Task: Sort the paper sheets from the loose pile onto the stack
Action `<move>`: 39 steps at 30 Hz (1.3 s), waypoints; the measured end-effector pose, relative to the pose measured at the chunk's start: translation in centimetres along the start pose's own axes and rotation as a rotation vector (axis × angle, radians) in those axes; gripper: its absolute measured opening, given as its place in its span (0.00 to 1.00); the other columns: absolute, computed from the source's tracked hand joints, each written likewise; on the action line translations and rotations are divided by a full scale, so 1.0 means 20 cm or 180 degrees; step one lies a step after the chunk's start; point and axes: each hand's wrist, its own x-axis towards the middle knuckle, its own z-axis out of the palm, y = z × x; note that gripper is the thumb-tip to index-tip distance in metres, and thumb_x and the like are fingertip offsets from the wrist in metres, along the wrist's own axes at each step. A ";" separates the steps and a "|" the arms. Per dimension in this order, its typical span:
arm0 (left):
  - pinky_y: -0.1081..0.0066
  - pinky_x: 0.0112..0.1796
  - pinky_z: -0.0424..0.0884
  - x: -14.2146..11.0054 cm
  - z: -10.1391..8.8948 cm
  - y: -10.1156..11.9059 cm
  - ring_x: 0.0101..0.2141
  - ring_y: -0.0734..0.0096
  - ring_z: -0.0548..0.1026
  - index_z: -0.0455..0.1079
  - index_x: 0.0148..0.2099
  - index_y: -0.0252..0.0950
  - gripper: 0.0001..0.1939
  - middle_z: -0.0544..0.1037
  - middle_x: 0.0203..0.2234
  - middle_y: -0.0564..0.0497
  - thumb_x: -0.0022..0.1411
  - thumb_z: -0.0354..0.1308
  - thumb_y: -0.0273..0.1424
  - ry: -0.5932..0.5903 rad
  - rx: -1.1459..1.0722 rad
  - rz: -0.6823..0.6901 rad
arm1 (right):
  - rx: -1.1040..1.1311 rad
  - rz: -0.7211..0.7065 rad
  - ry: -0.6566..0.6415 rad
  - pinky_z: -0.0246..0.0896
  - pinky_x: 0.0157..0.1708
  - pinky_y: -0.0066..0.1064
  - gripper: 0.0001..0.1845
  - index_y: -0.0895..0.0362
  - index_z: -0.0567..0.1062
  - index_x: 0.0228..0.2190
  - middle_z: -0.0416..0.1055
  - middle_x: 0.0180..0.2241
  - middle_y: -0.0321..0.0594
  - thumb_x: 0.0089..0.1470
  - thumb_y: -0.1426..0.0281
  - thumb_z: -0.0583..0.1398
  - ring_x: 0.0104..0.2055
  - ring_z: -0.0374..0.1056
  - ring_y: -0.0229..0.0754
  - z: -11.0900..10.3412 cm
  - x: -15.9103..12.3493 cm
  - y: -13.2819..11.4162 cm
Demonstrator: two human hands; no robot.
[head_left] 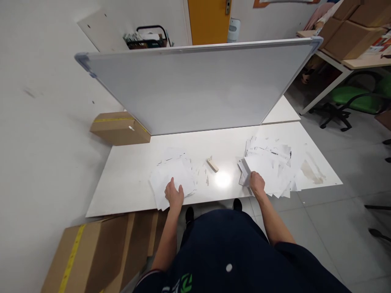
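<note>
My left hand [174, 195] rests on a loose pile of white paper sheets [179, 171], thumb and fingers apart. To the right, my right hand [257, 182] is closed on the near left edge of a sheet of paper [261, 165]. That sheet lies over a wider, untidy heap of papers [282, 177], some with dark print or marks. Between the two piles lies a small beige oblong object [212, 165], whose kind I cannot make out. Around it are thin grey scraps or smudges.
The white table [128, 175] carries an upright whiteboard [201, 89] along its back. A cardboard box [122, 128] sits at the back left; larger boxes [91, 252] stand below the front left edge. A green chair [354, 99] is off to the right.
</note>
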 end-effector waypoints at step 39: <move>0.59 0.51 0.63 -0.11 -0.17 0.58 0.52 0.55 0.67 0.69 0.46 0.31 0.26 0.74 0.46 0.40 0.51 0.59 0.45 -0.1920 -0.4155 -0.0754 | 0.3217 -0.0895 -0.0130 0.54 0.25 0.26 0.16 0.57 0.70 0.25 0.67 0.23 0.35 0.46 0.56 0.56 0.26 0.60 0.37 -0.41 -0.27 -0.44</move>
